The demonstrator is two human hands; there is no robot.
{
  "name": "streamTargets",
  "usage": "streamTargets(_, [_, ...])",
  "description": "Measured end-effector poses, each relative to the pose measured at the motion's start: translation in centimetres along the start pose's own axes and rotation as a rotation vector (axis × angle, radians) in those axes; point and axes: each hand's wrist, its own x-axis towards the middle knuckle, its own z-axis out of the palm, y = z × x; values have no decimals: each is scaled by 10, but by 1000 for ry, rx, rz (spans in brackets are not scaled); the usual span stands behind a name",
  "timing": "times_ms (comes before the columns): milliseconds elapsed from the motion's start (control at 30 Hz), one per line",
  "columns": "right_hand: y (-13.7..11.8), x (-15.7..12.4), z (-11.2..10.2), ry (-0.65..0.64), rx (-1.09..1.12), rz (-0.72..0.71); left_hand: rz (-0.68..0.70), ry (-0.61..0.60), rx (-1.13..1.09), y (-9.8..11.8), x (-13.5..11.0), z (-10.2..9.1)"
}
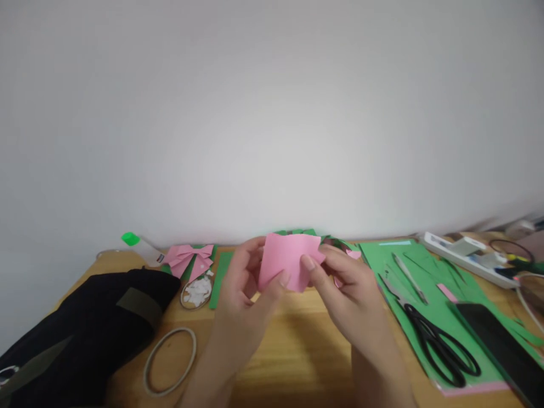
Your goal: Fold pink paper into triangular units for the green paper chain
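A small piece of pink paper (289,255) is held up above the wooden table, between both hands. My left hand (249,289) grips its left side, the thumb pressed on the near face and the fingers behind. On the right edge, my right hand (346,283) pinches the paper between thumb and fingers. The paper's top edge looks slightly wavy, and its right side is uneven. Behind the hands, green paper pieces (297,232) and pink scraps show only in part.
A pink paper bow (189,259), white scraps in a ring (198,292), a tape ring (170,361) and dark cloth (97,323) lie left. Right are green sheets (382,255), black-handled scissors (429,334), a pen (410,277), a phone (501,345) and a power strip (471,260).
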Motion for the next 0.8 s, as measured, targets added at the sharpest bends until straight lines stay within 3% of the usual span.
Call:
streamTargets(100, [-2,0,-4,-130,148,84,-92,-101,-23,8,-4,-2])
streamTargets(300, [-9,-1,-8,-278,494,128,-58,62,-8,16,-12,5])
streamTargets(600, [-7,0,-8,-199,704,183,-116,96,-91,17,-10,1])
streamTargets(800, [-7,-1,-9,-96,651,195,-92,94,-89,20,-13,8])
